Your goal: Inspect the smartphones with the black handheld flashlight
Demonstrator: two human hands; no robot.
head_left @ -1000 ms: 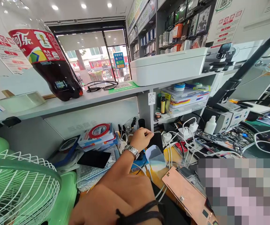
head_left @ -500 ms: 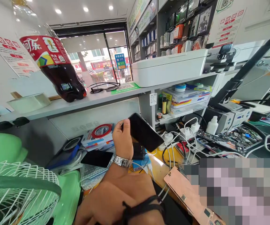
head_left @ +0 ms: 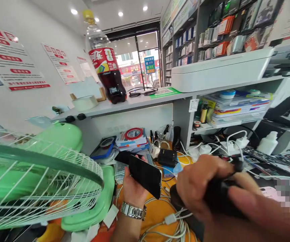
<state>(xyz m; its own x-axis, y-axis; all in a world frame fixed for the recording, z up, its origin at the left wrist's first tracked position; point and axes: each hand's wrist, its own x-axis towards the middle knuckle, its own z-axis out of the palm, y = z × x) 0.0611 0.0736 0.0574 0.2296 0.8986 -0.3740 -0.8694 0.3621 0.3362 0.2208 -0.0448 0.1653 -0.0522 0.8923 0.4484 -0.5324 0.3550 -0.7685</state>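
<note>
Left hand [head_left: 133, 188] grips a black phone [head_left: 145, 176]; right hand [head_left: 200, 185] closes around a black object [head_left: 218, 196]. A slack grip could drop the phone onto the cables [head_left: 175, 230].

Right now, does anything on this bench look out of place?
White cables sprawl in a tangle over the orange mat below the phone in the left hand. The green fan's wire guard also sits oddly close to the work.

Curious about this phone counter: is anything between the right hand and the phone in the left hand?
Nothing visible is. The right hand, gripping a dark object, and the black phone in the left hand have open space between them. White cables lie lower down, and the green fan's wire guard sits on the phone's far side.
</note>
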